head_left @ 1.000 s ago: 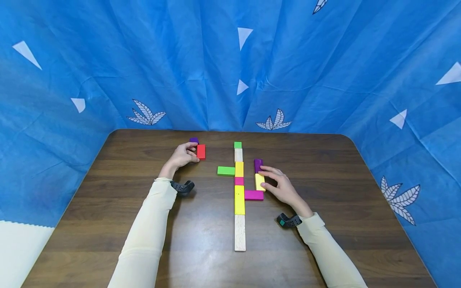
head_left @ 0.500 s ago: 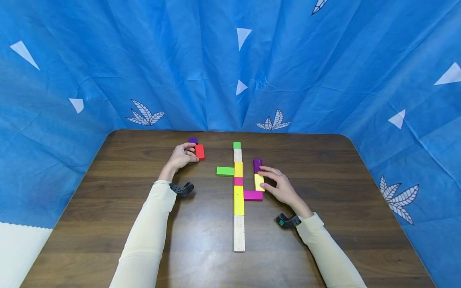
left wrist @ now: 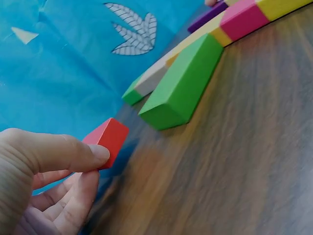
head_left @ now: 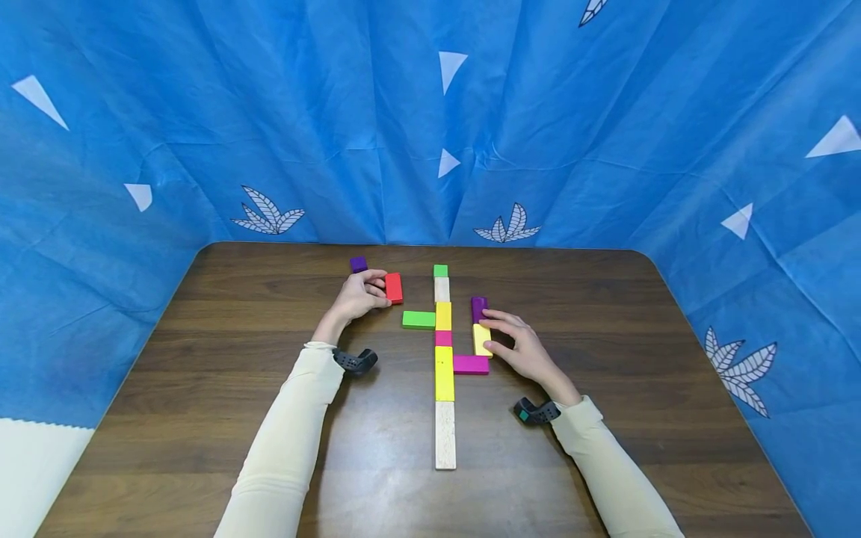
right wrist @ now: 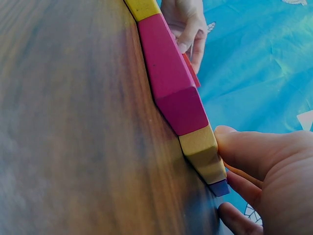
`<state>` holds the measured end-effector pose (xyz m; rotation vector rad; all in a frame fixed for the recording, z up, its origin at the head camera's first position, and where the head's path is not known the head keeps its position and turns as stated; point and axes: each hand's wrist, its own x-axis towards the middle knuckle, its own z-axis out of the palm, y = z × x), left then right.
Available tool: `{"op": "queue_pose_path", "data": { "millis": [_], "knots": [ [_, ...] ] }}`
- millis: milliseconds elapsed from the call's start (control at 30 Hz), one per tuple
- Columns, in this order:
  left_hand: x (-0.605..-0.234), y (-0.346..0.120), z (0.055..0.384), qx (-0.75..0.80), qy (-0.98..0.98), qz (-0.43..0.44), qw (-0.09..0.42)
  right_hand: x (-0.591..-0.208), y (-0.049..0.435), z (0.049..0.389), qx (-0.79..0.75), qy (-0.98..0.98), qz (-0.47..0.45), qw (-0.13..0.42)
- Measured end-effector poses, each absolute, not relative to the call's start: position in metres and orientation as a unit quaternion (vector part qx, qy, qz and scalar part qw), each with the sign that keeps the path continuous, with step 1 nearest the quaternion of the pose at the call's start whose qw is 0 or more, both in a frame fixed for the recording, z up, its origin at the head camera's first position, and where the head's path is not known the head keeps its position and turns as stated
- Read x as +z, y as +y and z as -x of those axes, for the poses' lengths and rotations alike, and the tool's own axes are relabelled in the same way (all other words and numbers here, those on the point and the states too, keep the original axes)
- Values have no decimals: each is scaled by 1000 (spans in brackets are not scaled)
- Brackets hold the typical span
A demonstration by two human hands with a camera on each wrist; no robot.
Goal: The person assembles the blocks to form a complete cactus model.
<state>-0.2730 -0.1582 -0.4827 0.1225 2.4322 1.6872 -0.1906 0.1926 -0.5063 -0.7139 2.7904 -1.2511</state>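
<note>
My left hand (head_left: 361, 295) pinches a red block (head_left: 394, 288) between thumb and fingers; in the left wrist view the red block (left wrist: 113, 142) is tilted, one end jutting past the thumb. My right hand (head_left: 521, 345) rests along the right side of a pale yellow block (head_left: 482, 340) and a purple block (head_left: 479, 309), which lie end to end. In the right wrist view the thumb touches the pale yellow block (right wrist: 200, 147), and the other fingers lie near the purple block (right wrist: 220, 188) on the same side. A magenta block (head_left: 471, 365) meets the pale yellow block's near end.
A line of blocks runs down the table (head_left: 578, 478): green (head_left: 440, 270), whitish, yellow, pink, bright yellow (head_left: 444, 373) and a long pale wooden block (head_left: 445, 435). A green block (head_left: 418, 320) branches off leftward. Behind the left hand lies a dark purple block (head_left: 359, 264).
My left hand has carried the red block rightward, toward the line of blocks, leaving the dark purple block behind. My right hand stays at the pale yellow and purple blocks.
</note>
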Motion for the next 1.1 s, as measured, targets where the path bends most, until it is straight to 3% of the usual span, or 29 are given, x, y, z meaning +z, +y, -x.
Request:
{"op": "queue_pose_path", "data": {
  "millis": [1100],
  "knots": [
    [-483, -137, 267, 525, 839, -90, 114, -507, 193, 191, -398, 888, 231, -1]
  ]
}}
